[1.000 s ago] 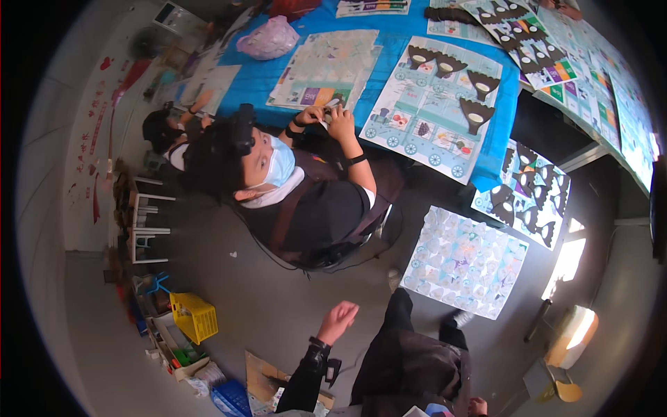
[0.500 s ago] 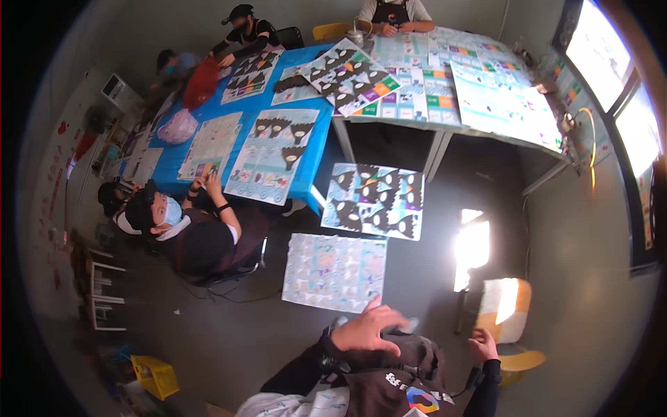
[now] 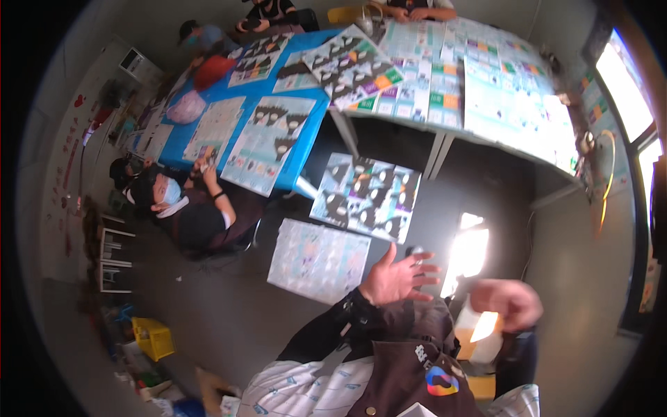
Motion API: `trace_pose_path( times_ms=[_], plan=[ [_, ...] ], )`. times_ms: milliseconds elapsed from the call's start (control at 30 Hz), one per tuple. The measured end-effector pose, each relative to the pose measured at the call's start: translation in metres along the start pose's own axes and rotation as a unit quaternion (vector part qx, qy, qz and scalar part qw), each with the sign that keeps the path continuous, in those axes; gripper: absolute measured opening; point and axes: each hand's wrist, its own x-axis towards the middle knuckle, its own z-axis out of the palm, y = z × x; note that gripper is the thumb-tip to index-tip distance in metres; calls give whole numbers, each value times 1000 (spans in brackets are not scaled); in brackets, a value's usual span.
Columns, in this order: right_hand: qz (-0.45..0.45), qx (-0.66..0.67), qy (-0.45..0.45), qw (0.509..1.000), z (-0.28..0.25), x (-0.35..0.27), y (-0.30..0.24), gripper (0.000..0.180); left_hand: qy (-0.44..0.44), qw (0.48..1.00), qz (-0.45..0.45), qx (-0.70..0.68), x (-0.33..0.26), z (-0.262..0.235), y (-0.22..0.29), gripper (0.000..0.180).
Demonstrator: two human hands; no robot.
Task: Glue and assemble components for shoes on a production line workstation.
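My left hand point(image 3: 399, 276) is raised in front of my dark apron point(image 3: 385, 379), its fingers spread and nothing in it. To its right my right hand point(image 3: 511, 304) is smeared by motion, so I cannot make out its fingers or anything in them. It hovers by a white and yellow chair point(image 3: 479, 337), partly covering it in the view. Beyond my left hand, a pale printed sheet point(image 3: 316, 257) lies low down. Just past that is a second sheet point(image 3: 367, 198) with black jagged shapes on it.
A blue-covered table point(image 3: 316, 128) holds more sheets and a pink bag point(image 3: 186, 108). It adjoins a table point(image 3: 410, 115) spread with printed papers. A masked person point(image 3: 201, 215) sits at the near left; others sit farther back. A yellow basket point(image 3: 153, 338) stands on the left.
My left hand has risen and turned, spreading its fingers. My right hand has moved up and blurred. The view has shifted, and a far person's hands have come together.
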Motion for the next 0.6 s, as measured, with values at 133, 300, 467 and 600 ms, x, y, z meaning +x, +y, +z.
trace_pose_path(
  times_ms=[133, 300, 467, 600],
  plan=[
    [-50, 10, -17, 999, -75, 19, -30, 23, 85, 996, 19, 4, 58, -52, 36, 80],
    [369, -129, 154, 908, -164, 1, -41, 34, 292, 948, 64, 107, 132, -117, 79, 49],
    [298, -700, 155, 631, -251, 18, -39, 84, 396, 899, 143, 123, 180, -192, 148, 23],
    [361, -624, 163, 674, -374, -6, -35, 69, 470, 835, 265, 109, 205, -247, 228, 24]
  ],
)
